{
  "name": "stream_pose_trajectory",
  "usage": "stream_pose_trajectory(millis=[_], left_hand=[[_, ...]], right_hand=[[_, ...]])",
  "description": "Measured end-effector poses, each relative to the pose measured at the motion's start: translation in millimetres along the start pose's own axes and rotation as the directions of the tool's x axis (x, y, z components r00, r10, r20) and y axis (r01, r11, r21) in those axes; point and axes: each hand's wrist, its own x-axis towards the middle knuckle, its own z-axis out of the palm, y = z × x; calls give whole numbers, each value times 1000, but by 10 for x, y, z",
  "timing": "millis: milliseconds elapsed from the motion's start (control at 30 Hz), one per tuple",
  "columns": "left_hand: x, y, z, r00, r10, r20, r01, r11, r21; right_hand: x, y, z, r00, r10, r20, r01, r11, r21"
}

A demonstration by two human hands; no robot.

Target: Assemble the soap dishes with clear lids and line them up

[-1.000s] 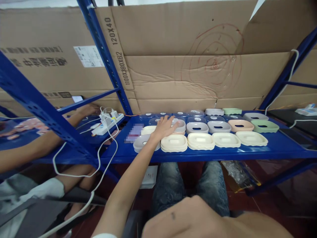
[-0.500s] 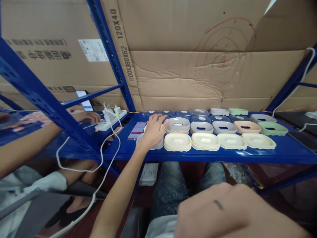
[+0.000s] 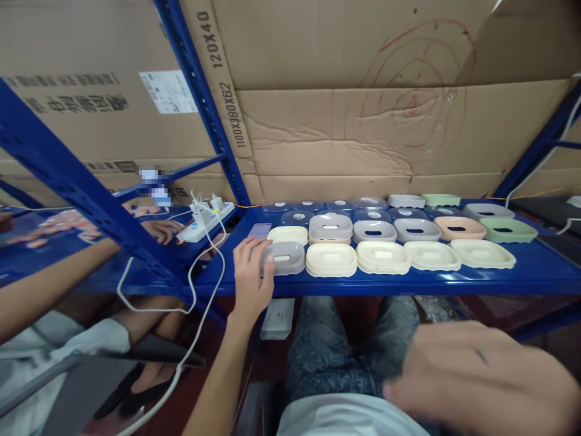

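My left hand is closed around the left end of a grey soap dish, its thumb at the front and its fingers along the back left edge. Just behind that dish lies a cream dish. A phone is partly covered by my left fingers. To the right, the front row continues with cream soap dishes, some stacked. My right hand hangs in the near right foreground, away from the shelf; motion smears its fingers and nothing can be made out in it.
Behind the cream row stand grey, peach and green slotted trays and clear lids. Left of the blue shelf are a power strip, a looping white cable, a blue post and a co-worker's hand.
My left hand has drawn back and left, from above the dishes to the grey dish's left end, uncovering the cream dish. My right hand has moved right, and the view has shifted slightly.
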Motion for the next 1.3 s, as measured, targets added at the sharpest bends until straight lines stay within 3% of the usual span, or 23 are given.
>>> stream_pose_trajectory(millis=[67,200,333,533,733,933,1033,1300], left_hand=[[-93,-85,48,1000,-13,-20,13,1000,22],[-236,-223,203,1000,-4,-13,5,999,49],[-323,-269,306,1000,-2,28,-1,994,112],[-317,-209,235,996,15,90,-25,994,109],[-189,90,143,971,145,190,-158,986,52],[-61,483,306,954,227,194,-219,974,-59],[-27,620,411,948,250,197,-232,966,-111],[171,927,509,938,250,240,-180,943,-280]], right_hand=[[11,241,1,997,65,-43,-71,984,-165],[3,1044,105,996,84,-31,-89,875,-475],[-77,1593,273,997,48,-59,-75,785,-614],[-39,1682,399,999,-42,27,50,784,-619],[-143,1883,178,997,7,71,42,752,-658],[-285,2008,52,994,-40,102,97,751,-654],[-251,2040,44,988,-86,129,148,763,-629],[-65,1931,-8,991,-109,84,137,788,-600]])
